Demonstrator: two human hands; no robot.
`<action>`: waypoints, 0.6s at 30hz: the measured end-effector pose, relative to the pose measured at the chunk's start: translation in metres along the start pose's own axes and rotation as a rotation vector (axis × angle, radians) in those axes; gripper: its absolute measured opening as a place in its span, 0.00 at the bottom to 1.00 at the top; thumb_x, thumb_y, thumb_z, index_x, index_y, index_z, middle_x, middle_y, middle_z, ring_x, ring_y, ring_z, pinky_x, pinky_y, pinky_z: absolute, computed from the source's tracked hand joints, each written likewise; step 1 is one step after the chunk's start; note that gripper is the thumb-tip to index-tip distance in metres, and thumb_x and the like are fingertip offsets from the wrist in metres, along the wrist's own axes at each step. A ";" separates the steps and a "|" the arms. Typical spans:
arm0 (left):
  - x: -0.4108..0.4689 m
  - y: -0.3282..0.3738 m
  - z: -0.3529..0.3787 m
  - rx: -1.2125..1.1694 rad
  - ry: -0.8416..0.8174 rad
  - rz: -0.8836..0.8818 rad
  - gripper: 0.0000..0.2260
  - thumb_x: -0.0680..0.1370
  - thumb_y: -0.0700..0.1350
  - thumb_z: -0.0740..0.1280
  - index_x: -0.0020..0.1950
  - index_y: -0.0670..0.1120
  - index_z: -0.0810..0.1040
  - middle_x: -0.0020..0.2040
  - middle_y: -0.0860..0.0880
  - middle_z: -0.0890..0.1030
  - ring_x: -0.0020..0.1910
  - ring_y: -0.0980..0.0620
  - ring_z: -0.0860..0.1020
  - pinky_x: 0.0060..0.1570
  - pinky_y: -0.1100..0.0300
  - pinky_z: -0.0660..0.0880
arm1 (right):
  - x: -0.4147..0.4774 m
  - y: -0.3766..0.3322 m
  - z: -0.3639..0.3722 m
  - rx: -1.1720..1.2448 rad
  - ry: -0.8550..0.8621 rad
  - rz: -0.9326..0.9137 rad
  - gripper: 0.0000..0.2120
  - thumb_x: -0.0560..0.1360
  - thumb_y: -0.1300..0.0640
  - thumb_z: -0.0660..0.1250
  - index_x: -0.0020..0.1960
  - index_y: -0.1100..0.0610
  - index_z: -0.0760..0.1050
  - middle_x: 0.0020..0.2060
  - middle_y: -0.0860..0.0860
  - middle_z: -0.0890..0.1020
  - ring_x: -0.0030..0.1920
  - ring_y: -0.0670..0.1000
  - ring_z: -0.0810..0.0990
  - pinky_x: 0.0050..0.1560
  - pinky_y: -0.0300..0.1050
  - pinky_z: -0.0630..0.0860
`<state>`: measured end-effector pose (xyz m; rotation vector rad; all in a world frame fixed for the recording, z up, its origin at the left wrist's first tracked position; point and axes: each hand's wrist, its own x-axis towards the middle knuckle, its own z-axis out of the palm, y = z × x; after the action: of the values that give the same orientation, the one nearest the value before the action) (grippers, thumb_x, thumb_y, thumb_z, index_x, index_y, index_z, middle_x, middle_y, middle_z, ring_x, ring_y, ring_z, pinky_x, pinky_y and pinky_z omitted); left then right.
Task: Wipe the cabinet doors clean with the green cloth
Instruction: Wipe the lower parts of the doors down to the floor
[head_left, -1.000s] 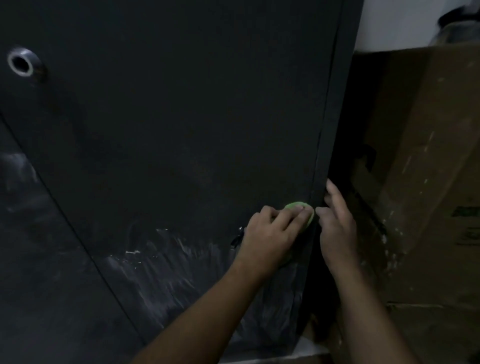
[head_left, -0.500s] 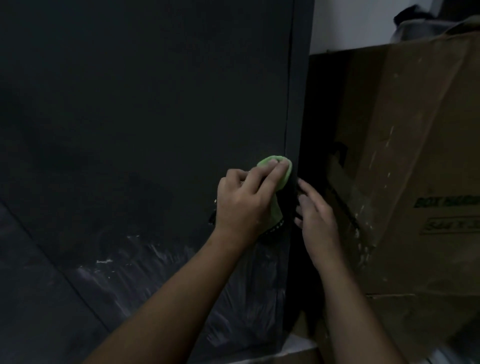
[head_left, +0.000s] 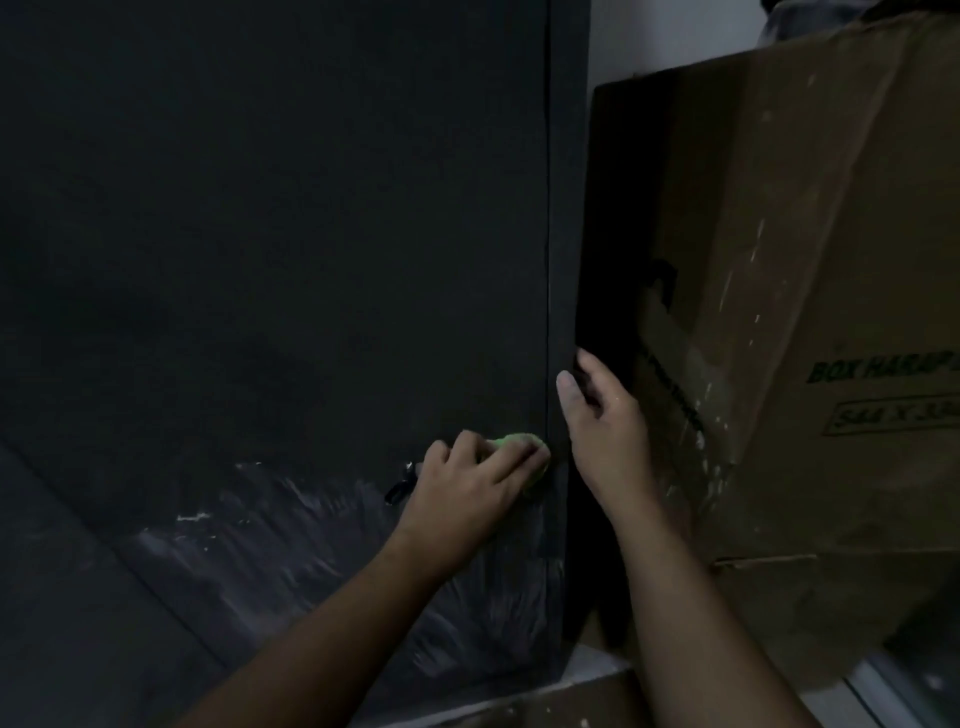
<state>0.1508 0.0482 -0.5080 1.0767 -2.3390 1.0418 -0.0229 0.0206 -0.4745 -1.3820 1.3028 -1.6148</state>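
Low on the door, hard by its right margin: cloth, green, bunched small, pressed against the dark panel. Mostly hidden beneath the left hand, with only a pale green bulge showing above and past the fingers. Fingers bent over the wad from below and left, tips reaching to its right end, knuckles raised, clamping it to the panel. Touching the seam beside the edge, or just short of it; too dim to tell which.

Just right of the cloth and higher up, right hand, wrapped on that edge: thumb laid on the front face, remaining fingers curled round behind, lost in shadow. Apart from the left hand, with the narrow strip of edge between.

Below and left of the cloth, smears, whitish, streaked across the lower panel. Beside the left hand's outer side, a small black scrap, unclear. Right of the cabinet, box, brown, flecked white, its green print partly cut off at the frame. Above it, a patch of pale wall. Along the bottom, cardboard on the floor.
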 end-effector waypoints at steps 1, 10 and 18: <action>-0.009 -0.001 0.002 0.001 -0.017 0.018 0.31 0.71 0.48 0.74 0.74 0.54 0.70 0.68 0.54 0.75 0.45 0.46 0.75 0.35 0.54 0.69 | -0.001 0.003 0.002 -0.020 0.008 -0.003 0.21 0.82 0.51 0.64 0.74 0.52 0.72 0.67 0.50 0.78 0.65 0.47 0.78 0.58 0.29 0.75; -0.064 -0.021 0.018 -0.139 0.101 -0.131 0.27 0.74 0.47 0.70 0.73 0.54 0.71 0.64 0.54 0.77 0.43 0.46 0.74 0.37 0.52 0.73 | -0.008 0.026 0.011 -0.130 0.023 -0.009 0.29 0.81 0.39 0.58 0.77 0.52 0.66 0.72 0.47 0.73 0.71 0.45 0.70 0.71 0.45 0.70; 0.005 0.011 0.029 -0.215 0.303 -0.184 0.20 0.78 0.49 0.70 0.70 0.50 0.75 0.65 0.53 0.79 0.44 0.46 0.78 0.37 0.51 0.72 | -0.004 0.031 0.005 -0.062 0.007 0.059 0.35 0.75 0.34 0.61 0.74 0.54 0.71 0.69 0.50 0.77 0.69 0.48 0.74 0.70 0.47 0.71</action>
<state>0.1385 0.0289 -0.5292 0.9560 -2.0153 0.8023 -0.0212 0.0139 -0.5052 -1.3627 1.3949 -1.5533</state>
